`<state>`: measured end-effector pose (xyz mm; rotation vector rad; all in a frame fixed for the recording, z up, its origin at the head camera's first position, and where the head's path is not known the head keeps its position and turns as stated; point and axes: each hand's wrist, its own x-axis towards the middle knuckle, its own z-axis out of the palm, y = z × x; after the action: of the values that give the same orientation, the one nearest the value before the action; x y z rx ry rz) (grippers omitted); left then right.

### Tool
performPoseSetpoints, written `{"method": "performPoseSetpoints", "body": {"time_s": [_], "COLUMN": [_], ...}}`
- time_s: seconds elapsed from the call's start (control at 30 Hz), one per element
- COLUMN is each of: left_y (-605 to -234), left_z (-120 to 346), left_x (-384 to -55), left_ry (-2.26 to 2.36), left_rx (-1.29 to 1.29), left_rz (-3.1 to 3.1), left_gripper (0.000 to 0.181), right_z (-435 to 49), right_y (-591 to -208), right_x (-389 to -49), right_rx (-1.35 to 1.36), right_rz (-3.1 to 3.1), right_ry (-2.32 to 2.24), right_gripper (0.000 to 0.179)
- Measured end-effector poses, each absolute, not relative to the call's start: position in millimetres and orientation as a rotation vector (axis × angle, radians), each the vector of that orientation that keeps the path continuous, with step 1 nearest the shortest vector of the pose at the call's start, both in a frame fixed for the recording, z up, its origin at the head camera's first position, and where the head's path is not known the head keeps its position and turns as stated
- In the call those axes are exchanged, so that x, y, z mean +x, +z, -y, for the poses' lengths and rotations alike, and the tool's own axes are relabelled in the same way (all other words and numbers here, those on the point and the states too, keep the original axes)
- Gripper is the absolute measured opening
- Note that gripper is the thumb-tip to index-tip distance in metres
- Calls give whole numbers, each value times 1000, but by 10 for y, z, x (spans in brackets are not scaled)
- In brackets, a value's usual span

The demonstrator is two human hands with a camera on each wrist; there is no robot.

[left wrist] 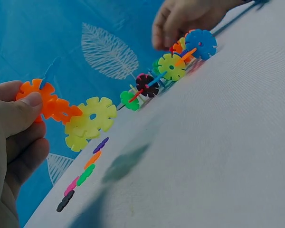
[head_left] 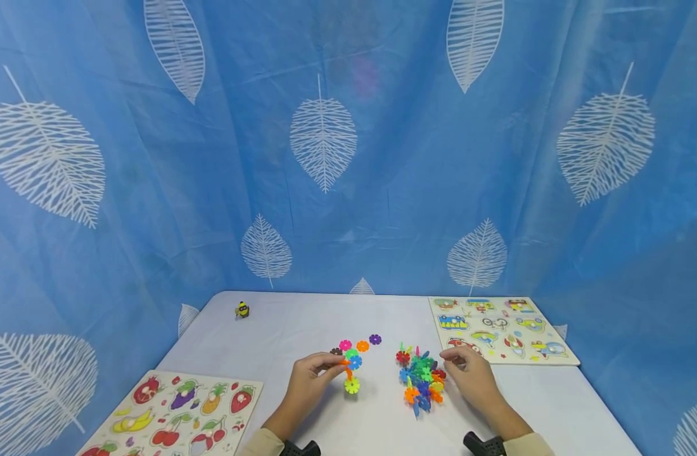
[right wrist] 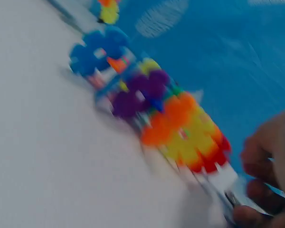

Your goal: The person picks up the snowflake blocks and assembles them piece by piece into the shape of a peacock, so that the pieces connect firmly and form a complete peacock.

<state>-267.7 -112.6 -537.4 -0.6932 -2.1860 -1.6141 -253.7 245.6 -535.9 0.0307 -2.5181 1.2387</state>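
Note:
My left hand pinches an orange plastic snowflake disc between thumb and fingers. Slotted onto it are more discs, among them a yellow disc and a blue one seen edge-on in the left wrist view. This small piece is held up off the white table. Beside a colourful cluster of snowflake discs, my right hand hovers at its right side. Its fingers are loosely bent, with nothing visible between them. The right wrist view is blurred and shows the cluster's purple and orange discs left of the fingertips.
Loose discs lie flat beyond my left hand, including a pink one and a purple one. A fruit puzzle board sits at front left, a vehicle puzzle board at back right. A small yellow-black figure stands back left.

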Motion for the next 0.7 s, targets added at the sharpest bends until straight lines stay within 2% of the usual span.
{"method": "performPoseSetpoints", "body": {"time_s": [0.1, 0.2, 0.33, 0.47, 0.7], "left_y": [-5378, -5379, -5367, -5362, -5389], "left_z": [1125, 1125, 1114, 1103, 1057], "left_x": [-2683, -2690, -2680, -2664, -2663], "left_ry": [-1631, -1618, -1614, -1633, -1636], "left_rx": [-699, -694, -675, -680, -707], "left_rz": [2181, 2191, 2226, 2234, 2240], "left_gripper": [18, 17, 15, 15, 13], "right_z": [-2618, -2651, -2593, -2551, -2531], "right_y": [-5416, -5434, -5452, -5467, -5446], "right_x": [-2506, -2513, -2532, -2523, -2468], "right_rx": [40, 156, 258, 243, 152], "right_rz": [2660, 2745, 2786, 2780, 2708], "right_ry": [1265, 1240, 1085, 1022, 1258], "right_gripper": [25, 29, 20, 20, 8]}}
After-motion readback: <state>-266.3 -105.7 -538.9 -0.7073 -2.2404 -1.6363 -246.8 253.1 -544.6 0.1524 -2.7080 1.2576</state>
